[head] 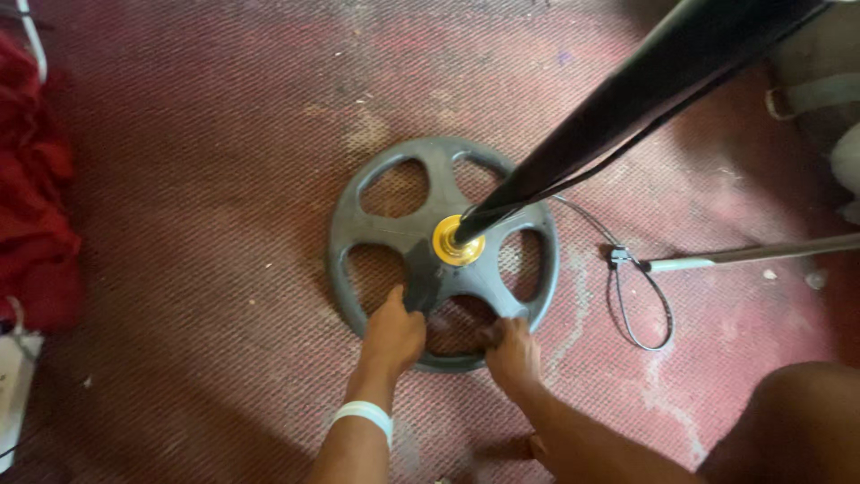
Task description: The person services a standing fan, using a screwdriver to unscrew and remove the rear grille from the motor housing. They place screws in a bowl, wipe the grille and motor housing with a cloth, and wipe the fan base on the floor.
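Nearest the camera, a bare knee (793, 421) fills the lower right corner, well to the right of the round base (442, 253). The left hand (392, 333), with a white band (365, 415) on its wrist, lies on the near rim of the base, its fingers curled over the edge into one of the openings. The right hand (511, 352) sits just beside it on the same near rim, fingers bent and hooked around the edge and a spoke; both hands are closed in a grip on the base rather than spread.

The base is a dark grey, wheel-like disc lying flat on the worn red carpet (206, 206). It has five spokes with rounded openings between them, through which the carpet shows. At its centre sits a shiny gold collar (459, 242), and from that collar a black pole (627, 94) rises, slanting up to the right of the base and out of view.

A thin black cord (640, 309) loops on the carpet just right of the base, next to a slim rod with a white end (717, 260). Far left of the base lies bunched red cloth (31, 179). No container can be made out for certain.
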